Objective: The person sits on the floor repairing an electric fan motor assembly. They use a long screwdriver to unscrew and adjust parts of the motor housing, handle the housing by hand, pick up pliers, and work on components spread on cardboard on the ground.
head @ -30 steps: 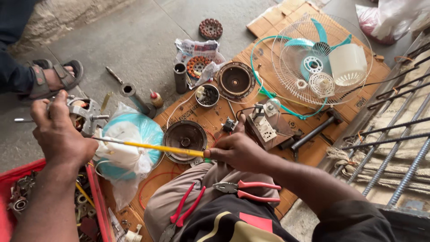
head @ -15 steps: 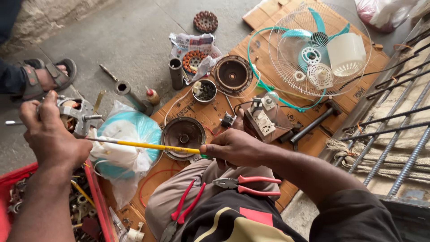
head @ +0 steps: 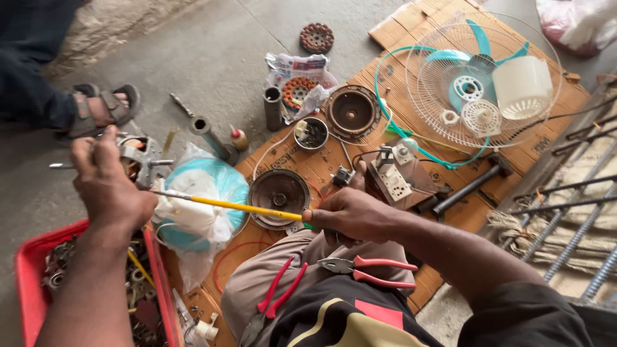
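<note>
Two tools are in our hands: a yellow rod [head: 238, 206], long, thin and straight, and a motor core [head: 143, 162], grey metal with a shaft sticking out to its left. Our right hand [head: 352, 215] has its fingers curled tight round the near end of the rod, close above our lap; the rod runs left and slightly up across a plastic-wrapped teal part [head: 202, 205] to the motor core. Our left hand [head: 109, 183] clamps the motor core from above, fingers folded over it, above the corner of a red crate [head: 29, 270].

Counted: two pairs of red-handled pliers, one pair [head: 273, 302] on our left thigh, the other pair [head: 369, 268] on the right thigh. Two round motor housings, one dark housing [head: 279, 194] by the rod, one rusty housing [head: 352, 114] further off. One wire fan guard [head: 479, 80] with teal blades and a cream cover inside it, lying on flattened cardboard [head: 411, 38]. One hammer [head: 472, 186] beside it.

Containers: the red crate holds a jumble of small metal parts. A small metal bowl [head: 312, 133] holds dark bits, too small to tell apart. A sandalled foot [head: 103, 109] of another person rests on the concrete at upper left.
</note>
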Available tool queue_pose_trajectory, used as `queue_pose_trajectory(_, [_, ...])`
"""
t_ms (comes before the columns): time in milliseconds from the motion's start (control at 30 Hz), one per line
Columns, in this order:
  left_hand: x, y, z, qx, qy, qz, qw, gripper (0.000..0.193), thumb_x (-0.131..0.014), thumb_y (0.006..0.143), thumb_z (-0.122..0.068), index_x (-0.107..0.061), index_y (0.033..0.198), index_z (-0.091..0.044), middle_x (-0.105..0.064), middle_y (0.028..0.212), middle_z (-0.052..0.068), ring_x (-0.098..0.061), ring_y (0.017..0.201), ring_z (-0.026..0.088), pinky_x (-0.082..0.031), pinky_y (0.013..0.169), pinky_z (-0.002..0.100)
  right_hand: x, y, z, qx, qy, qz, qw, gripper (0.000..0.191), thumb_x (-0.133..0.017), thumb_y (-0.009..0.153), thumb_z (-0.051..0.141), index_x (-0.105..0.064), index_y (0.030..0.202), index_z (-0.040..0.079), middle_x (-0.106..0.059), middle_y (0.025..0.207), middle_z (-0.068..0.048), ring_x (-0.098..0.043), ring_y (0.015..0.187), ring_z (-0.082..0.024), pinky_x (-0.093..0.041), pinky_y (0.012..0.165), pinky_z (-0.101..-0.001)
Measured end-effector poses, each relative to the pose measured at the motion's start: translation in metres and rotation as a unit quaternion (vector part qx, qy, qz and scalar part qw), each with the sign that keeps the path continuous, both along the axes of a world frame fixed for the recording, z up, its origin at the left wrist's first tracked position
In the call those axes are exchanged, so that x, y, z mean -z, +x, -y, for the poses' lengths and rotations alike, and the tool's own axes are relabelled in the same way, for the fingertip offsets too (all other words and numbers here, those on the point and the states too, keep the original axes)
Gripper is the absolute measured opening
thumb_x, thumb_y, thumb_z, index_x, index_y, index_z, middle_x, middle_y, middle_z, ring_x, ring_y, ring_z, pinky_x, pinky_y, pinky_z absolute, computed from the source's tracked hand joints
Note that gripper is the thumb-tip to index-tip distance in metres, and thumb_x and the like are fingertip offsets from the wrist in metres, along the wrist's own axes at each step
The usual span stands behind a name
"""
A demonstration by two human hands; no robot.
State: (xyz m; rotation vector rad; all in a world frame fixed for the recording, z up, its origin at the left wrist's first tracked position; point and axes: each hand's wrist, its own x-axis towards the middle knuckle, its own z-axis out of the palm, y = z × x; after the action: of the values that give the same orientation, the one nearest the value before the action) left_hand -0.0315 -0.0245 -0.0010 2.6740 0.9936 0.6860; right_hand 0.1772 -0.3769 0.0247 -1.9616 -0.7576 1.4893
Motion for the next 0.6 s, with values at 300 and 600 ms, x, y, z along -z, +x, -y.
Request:
queue_pose_trajectory(300, [-0.002, 0.000, 0.002, 0.020, 0.026, 0.012, 0.999, 0.113, -0.089, 0.054, -0.005, -0.042, 0.156, -0.013, -0.040, 0.146, 0.023, -0.053, 0.127, 0.050, -0.048, 0.106, 0.052, -0.002, -0.020, 0.009, 0.054, 0.347, 0.408, 0.843, 0.029, -0.083, 0.086, 0.033, -0.078, 0.095, 0.006, -0.071, 0.079, -0.009, -0.072, 0.068, -0.024, -0.053, 0.060, -0.0322])
queue_pose_trajectory(600, [0.007, 0.005, -0.004, -0.008, -0.003, -0.003, 1.000, 0.115, -0.088, 0.052, -0.004, -0.042, 0.157, -0.016, -0.037, 0.151, 0.022, -0.055, 0.126, 0.048, -0.048, 0.106, 0.053, -0.005, -0.018, 0.007, -0.004, 0.452, 0.411, 0.792, 0.030, -0.084, 0.086, 0.031, -0.075, 0.102, 0.006, -0.069, 0.084, -0.009, -0.065, 0.074, -0.016, -0.054, 0.065, -0.0301])
